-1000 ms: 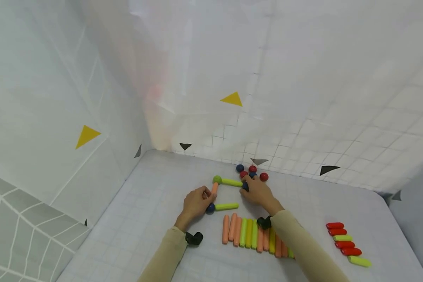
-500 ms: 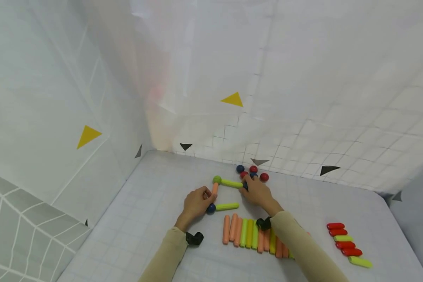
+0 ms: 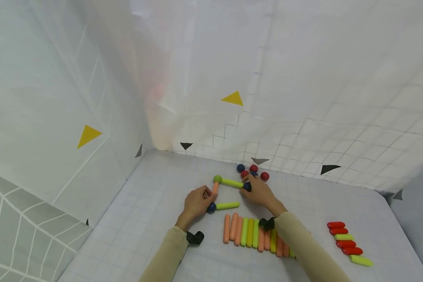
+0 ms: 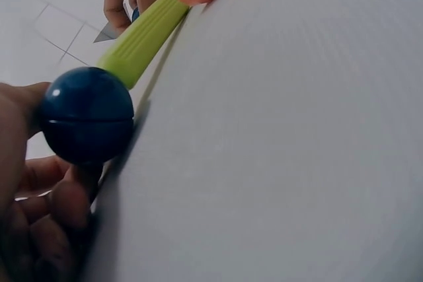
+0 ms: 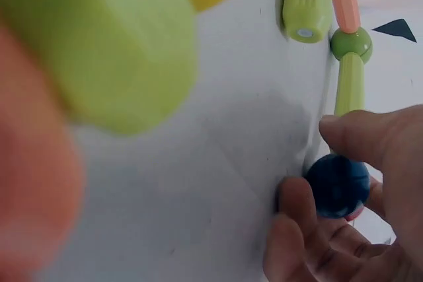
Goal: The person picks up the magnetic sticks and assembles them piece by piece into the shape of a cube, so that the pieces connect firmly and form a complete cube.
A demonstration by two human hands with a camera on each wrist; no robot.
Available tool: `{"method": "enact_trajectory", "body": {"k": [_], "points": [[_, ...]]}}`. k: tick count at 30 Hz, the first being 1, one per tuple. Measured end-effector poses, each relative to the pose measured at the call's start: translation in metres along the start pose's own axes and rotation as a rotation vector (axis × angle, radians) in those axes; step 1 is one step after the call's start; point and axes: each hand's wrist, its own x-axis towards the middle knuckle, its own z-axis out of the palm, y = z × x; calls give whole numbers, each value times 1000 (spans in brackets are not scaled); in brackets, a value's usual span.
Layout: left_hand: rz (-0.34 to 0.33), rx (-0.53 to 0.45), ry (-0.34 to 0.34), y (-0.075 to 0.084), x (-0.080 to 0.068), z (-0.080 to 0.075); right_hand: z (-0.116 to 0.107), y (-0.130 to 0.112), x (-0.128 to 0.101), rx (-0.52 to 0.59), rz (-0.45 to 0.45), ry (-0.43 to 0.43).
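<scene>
A row of coloured sticks [image 3: 244, 232] lies on the near side. Beyond it, the left hand [image 3: 196, 201] pinches an orange stick [image 3: 216, 188] between a blue ball [image 3: 211, 208] and a green ball [image 3: 217, 179], and the right hand [image 3: 260, 192] grips a second blue ball [image 3: 247, 186] ending a lime stick [image 3: 232, 183]. Loose balls [image 3: 264, 176] sit near the table's [image 3: 176, 168] far edge.

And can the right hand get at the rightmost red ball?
Probably yes: the right hand is close to the red ball with nothing visible between, but would likely need to release the blue ball it holds.
</scene>
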Motion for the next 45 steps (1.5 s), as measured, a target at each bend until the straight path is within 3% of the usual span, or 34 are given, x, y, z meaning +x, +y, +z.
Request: {"method": "enact_trajectory", "body": {"k": [10,15,20,29,35,39,42,45], "points": [[-5,57,-25,6,-1,0,-15,3,-28,29,-4,98],[-25,42,-21,4,0,0,-6,-27,-55,28,-56,-22],[-24,25,-18,1,2,1,16,-60,-77,-5,-110,-121],[-12,29,-18,0,1,1,44,-82,-91,-115,-82,-74],[-9,9,-15,1,-1,0,43,-84,-93,11,-13,-97],[15,-51,-32,-1,0,-2,26,-77,-92,160,72,-59],[44,-83,-74,-4,0,-6,7,-63,-86,254,148,-9],[74,-85,-158,-5,1,-13,-4,-42,-78,299,213,26]]}}
